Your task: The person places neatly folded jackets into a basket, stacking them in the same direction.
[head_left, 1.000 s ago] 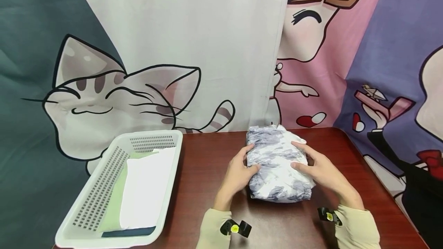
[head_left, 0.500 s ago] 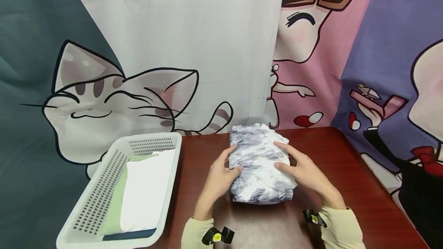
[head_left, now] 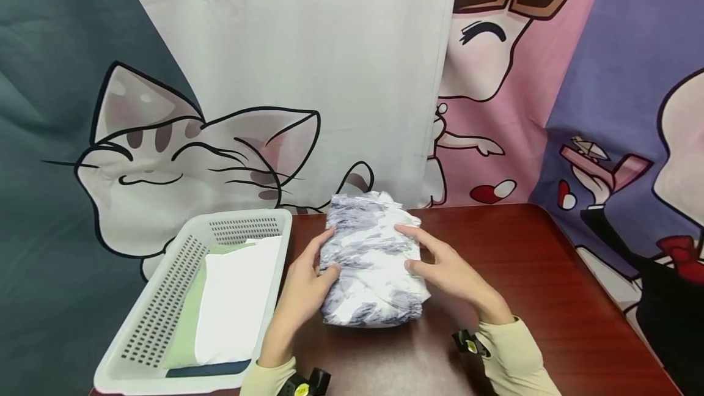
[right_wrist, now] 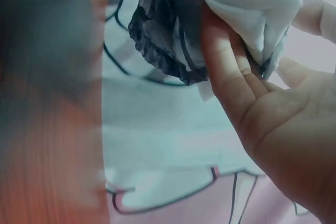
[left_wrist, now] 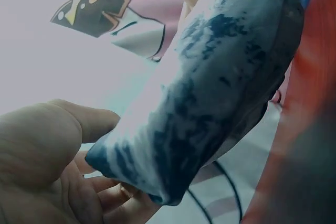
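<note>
A thick folded cloth (head_left: 374,261), white with grey-blue blotches, is held off the table between my two hands. At its left side my left hand (head_left: 305,283) grips it, thumb on top; in the left wrist view the other fingers (left_wrist: 113,195) curl under its corner. My right hand (head_left: 453,271) holds the opposite side. From the right wrist, fingers (right_wrist: 231,64) show under a loose white fold, near a gathered dark edge of the cloth. The underside is mostly hidden in the head view.
A white perforated plastic basket (head_left: 104,365) stands on the table's left, close to my left hand. Inside lie a white folded cloth (head_left: 236,304), a green one (head_left: 184,329) and a dark blue one (head_left: 209,369). The reddish-brown table (head_left: 528,274) meets a cartoon-printed curtain (head_left: 352,66) behind.
Both hands have carried the folded cloth leftward, from the right part of the table toward the basket. The grip looks the same throughout. The basket and its contents have stayed put.
</note>
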A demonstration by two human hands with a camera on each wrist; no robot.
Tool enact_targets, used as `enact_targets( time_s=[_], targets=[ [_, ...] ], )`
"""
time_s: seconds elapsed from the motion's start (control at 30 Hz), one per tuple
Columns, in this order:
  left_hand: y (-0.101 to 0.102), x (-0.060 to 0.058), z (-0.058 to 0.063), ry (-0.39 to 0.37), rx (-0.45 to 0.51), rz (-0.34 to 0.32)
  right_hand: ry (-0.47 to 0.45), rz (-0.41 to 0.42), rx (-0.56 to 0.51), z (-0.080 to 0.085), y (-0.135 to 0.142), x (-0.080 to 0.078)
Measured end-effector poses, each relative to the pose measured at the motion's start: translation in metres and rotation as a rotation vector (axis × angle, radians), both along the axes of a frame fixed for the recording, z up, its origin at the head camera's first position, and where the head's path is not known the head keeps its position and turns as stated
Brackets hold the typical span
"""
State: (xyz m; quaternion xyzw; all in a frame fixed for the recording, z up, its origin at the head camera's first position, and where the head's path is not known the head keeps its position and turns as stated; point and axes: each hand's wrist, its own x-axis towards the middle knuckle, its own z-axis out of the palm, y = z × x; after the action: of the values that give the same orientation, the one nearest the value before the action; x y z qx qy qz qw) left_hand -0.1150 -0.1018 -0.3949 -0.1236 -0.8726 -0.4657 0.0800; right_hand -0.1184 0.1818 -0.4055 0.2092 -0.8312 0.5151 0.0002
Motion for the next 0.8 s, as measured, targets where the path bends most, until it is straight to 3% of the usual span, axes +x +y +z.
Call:
enact_targets(
  time_s=[0.27, 0.5, 0.63, 0.8],
  targets=[
    [-0.032, 0.007, 0.008, 0.006, 0.042, 0.059, 0.017, 0.035, -0.036, 0.007, -0.039, -0.005],
    [-0.064, 0.015, 0.011, 0.076, -0.031, 0.160, -0.029, 0.089, -0.106, 0.030, -0.079, 0.005],
    [-0.084, 0.018, 0.013, 0.094, -0.047, 0.206, -0.005, 0.098, -0.121, 0.018, -0.101, -0.005],
    [-0.109, 0.023, 0.017, 0.065, -0.075, 0.267, 0.018, 0.115, -0.129, 0.007, -0.130, -0.018]
  ],
)
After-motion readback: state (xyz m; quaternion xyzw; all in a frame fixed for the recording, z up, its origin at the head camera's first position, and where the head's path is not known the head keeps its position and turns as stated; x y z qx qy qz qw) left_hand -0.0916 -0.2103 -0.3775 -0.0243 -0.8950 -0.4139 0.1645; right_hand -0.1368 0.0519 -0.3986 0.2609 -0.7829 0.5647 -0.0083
